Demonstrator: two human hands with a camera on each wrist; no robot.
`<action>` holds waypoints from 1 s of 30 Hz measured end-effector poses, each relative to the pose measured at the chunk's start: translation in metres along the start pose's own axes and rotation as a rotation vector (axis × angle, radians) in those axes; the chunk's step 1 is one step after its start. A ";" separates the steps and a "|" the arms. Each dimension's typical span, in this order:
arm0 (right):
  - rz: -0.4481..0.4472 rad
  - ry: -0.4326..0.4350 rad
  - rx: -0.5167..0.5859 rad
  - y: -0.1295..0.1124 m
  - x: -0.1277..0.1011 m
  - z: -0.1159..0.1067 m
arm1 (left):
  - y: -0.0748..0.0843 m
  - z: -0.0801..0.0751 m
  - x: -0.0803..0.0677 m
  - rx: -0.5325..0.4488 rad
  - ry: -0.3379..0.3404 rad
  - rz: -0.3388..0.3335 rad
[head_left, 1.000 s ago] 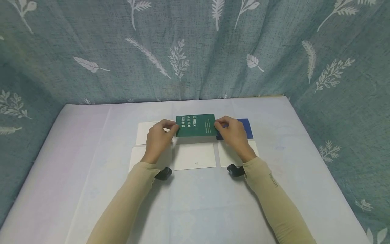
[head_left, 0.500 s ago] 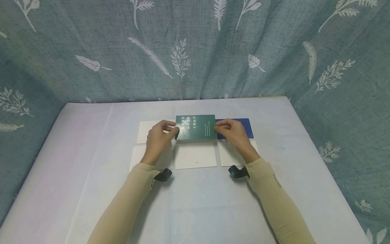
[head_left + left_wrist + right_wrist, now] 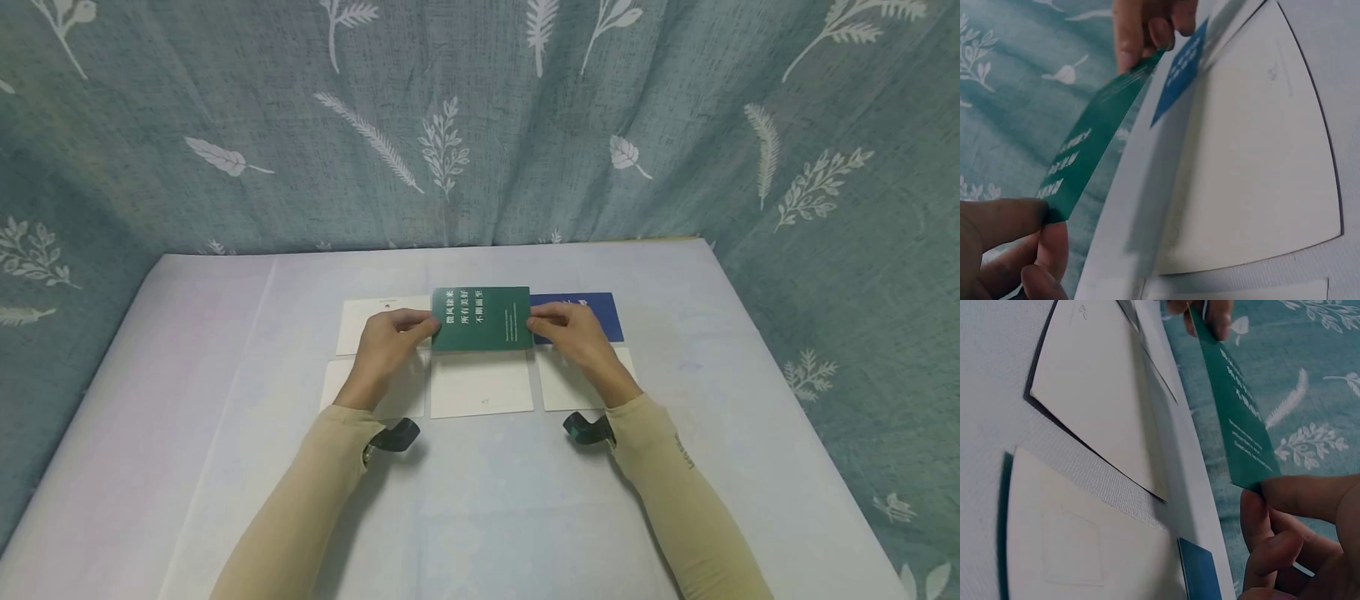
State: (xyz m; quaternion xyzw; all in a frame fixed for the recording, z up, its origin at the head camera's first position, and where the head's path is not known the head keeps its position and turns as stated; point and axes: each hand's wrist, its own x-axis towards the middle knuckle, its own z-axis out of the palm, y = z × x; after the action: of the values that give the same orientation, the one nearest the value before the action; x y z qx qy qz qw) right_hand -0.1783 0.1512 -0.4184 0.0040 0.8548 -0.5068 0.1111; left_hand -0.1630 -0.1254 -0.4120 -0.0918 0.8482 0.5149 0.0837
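Observation:
A green card (image 3: 482,319) with white Chinese characters is held up over the table, apart from it in both wrist views. My left hand (image 3: 381,348) pinches its left edge between thumb and fingers; the right hand (image 3: 579,337) pinches the opposite edge. Just right of it lies a blue card (image 3: 602,318), partly hidden by the right hand. A cream card (image 3: 358,323) lies at the back left, partly behind the left hand. Closer to me lie a front-left cream card (image 3: 407,398), a middle one (image 3: 482,387) and a front-right one (image 3: 562,387).
Under the cards is a table with a pale cloth (image 3: 480,500). A teal curtain (image 3: 300,167) with white leaf prints hangs behind the table and along its sides. Dark wrist cameras (image 3: 397,435) stick out by the sleeves.
Both hands have brought the green card slightly toward me, and its tilt has changed. The grip at both edges stays. The cards on the table have not moved.

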 end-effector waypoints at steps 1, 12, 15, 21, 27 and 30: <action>-0.001 0.001 0.000 0.000 0.000 0.000 | 0.000 0.000 0.000 0.002 0.001 0.002; -0.009 0.012 -0.027 -0.003 -0.002 -0.003 | 0.001 0.001 -0.001 0.046 -0.010 0.023; -0.011 -0.004 -0.016 -0.004 -0.003 -0.004 | 0.001 0.001 -0.001 0.056 -0.016 0.011; -0.033 -0.028 0.013 -0.003 -0.005 -0.005 | 0.002 0.003 -0.002 0.056 -0.024 -0.018; -0.052 -0.047 0.064 -0.002 -0.006 -0.005 | 0.004 0.006 -0.004 0.019 -0.016 -0.027; -0.069 -0.051 0.068 -0.002 -0.006 -0.005 | 0.004 0.006 -0.006 0.006 -0.020 -0.013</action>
State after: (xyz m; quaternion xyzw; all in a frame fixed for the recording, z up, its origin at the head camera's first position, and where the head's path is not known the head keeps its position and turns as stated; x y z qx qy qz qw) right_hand -0.1738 0.1556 -0.4131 -0.0345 0.8337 -0.5390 0.1153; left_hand -0.1580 -0.1183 -0.4102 -0.0919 0.8484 0.5125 0.0957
